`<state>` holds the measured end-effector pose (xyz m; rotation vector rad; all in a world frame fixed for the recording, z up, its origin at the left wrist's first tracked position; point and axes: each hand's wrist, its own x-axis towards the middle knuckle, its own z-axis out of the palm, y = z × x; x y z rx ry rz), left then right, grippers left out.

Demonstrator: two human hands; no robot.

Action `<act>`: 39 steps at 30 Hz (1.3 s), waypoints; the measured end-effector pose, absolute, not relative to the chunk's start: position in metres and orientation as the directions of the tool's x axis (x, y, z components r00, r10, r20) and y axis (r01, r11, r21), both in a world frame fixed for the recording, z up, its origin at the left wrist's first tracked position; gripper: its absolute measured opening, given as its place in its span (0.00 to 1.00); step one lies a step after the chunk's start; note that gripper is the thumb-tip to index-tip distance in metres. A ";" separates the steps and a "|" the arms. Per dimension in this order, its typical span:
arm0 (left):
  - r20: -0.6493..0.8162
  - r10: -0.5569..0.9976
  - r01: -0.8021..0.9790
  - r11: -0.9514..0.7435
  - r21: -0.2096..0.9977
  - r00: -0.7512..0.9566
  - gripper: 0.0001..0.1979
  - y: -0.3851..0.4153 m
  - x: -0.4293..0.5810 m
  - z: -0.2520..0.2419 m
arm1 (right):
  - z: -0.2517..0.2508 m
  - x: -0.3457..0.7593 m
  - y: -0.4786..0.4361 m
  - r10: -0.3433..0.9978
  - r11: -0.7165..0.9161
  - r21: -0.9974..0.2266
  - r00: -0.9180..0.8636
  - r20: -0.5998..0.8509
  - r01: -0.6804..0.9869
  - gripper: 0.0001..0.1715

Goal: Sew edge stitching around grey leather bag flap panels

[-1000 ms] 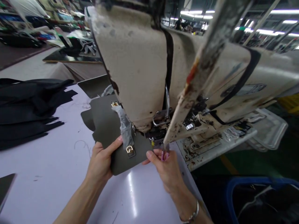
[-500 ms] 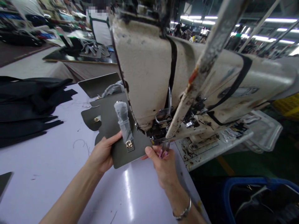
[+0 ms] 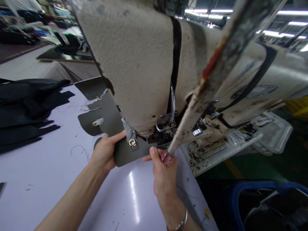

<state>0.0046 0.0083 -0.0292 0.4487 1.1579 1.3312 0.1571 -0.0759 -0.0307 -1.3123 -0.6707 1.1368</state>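
Panel (image 3: 127, 152) slid further under the sewing machine (image 3: 134, 64) as your left hand (image 3: 106, 152) clasped it and your right fingers (image 3: 163, 165) pinched closed at its edge, hold unclear.

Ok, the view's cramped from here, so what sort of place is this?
Probably a bag or leather-goods factory: an industrial sewing machine stands at a long work table, a grey panel with a gold buckle is in hand, and black panels lie piled nearby.
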 end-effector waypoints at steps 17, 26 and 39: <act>-0.326 0.921 -0.405 0.221 0.887 -0.214 0.32 0.011 0.010 -0.012 | -0.030 0.149 -0.074 0.891 -0.106 -0.928 0.381 -0.248 -0.358 0.27; -0.297 0.921 -0.393 0.184 0.901 -0.251 0.31 0.011 0.010 -0.014 | -0.024 0.147 -0.074 0.880 -0.102 -0.912 0.392 -0.270 -0.398 0.25; -0.248 0.932 -0.389 0.132 0.912 -0.265 0.34 0.006 0.015 -0.006 | -0.036 0.135 -0.077 0.892 -0.103 -0.930 0.382 -0.243 -0.352 0.27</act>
